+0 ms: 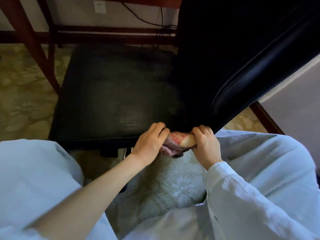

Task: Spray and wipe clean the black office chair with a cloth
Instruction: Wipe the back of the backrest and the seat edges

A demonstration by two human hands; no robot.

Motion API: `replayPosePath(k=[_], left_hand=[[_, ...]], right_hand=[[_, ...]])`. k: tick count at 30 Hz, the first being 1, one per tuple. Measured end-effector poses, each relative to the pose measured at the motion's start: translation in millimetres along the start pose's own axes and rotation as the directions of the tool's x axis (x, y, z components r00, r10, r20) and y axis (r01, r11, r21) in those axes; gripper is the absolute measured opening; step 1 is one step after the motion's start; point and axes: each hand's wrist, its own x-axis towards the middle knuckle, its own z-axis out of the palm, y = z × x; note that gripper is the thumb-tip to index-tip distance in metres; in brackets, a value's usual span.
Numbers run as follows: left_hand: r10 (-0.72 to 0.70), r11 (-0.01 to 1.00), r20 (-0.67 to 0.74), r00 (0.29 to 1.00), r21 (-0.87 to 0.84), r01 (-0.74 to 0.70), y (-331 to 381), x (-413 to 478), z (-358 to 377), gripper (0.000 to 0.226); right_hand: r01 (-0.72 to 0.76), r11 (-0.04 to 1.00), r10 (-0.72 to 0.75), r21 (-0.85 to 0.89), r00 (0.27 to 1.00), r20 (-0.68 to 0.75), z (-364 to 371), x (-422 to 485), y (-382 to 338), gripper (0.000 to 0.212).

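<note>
both hands working bunched pink-purple cloth [173,142] at near corner of black office chair [112,84], right where seat [103,115] is meeting backrest [233,49]. left hand [150,141] curling fingers over one end, right hand [206,144] clenching the other. cloth running left-right between fists. imo best bet: pulling it taut, sawing through that crease, then flattening for seat. seat stretching away from camera, backrest leaning up-right.

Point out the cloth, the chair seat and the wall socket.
cloth [173,144], head view, on its bunched pink middle.
chair seat [114,97], head view, on the middle of the black cushion.
wall socket [99,6], head view, on the centre of its white faceplate.
</note>
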Motion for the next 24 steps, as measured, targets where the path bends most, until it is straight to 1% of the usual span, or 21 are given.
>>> replayPosePath(k=[1,4,6,9,11,14,17,19,21,22,23,24], left_hand=[[0.003,1.0,-0.009,1.0,-0.006,-0.003,1,1,0,0.031],[-0.009,1.0,-0.024,1.0,-0.004,0.009,-4,-10,-7,0.038],[-0.044,0.999,-0.033,0.998,0.001,0.044,-13,-25,-16,0.04],[-0.106,0.994,-0.053,0.993,0.025,0.107,-28,-54,-32,0.037],[-0.16,0.986,-0.059,0.985,0.04,0.162,-36,-75,-43,0.045],[-0.301,0.95,-0.072,0.951,0.066,0.305,-52,-111,-63,0.057],[-0.477,0.873,-0.113,0.872,0.057,0.485,-73,-142,-86,0.06],[-0.602,0.788,-0.146,0.785,0.052,0.614,-88,-160,-102,0.059],[-0.721,0.671,-0.176,0.67,0.067,0.739,-107,-177,-118,0.052],[-0.765,0.613,-0.193,0.615,0.077,0.787,-119,-186,-124,0.047],[-0.799,0.562,-0.208,0.564,0.075,0.824,-131,-194,-129,0.041],[-0.827,0.519,-0.214,0.521,0.068,0.852,-142,-202,-131,0.037]], right_hand=[[0.003,1.0,-0.003,-0.002,1.0,-0.009,-1,2,3,0.042],[0.061,0.998,-0.06,0.011,0.997,-0.051,-4,9,-5,0.039],[0.132,0.991,-0.13,0.025,0.99,-0.062,-5,12,-23,0.039],[0.228,0.974,-0.227,0.009,0.973,-0.04,2,16,-59,0.041],[0.265,0.964,-0.264,0.021,0.964,-0.026,10,21,-85,0.035],[0.351,0.934,-0.351,0.062,0.936,-0.006,19,26,-132,0.026],[0.436,0.894,-0.437,0.105,0.899,-0.017,22,29,-187,0.039],[0.482,0.87,-0.482,0.108,0.876,-0.026,23,30,-226,0.04],[0.532,0.838,-0.534,0.123,0.845,-0.016,26,31,-265,0.033],[0.559,0.819,-0.564,0.13,0.826,0.0,28,31,-283,0.026],[0.592,0.796,-0.598,0.128,0.801,0.021,30,32,-301,0.019],[0.623,0.774,-0.631,0.117,0.774,0.049,32,31,-316,0.018]])
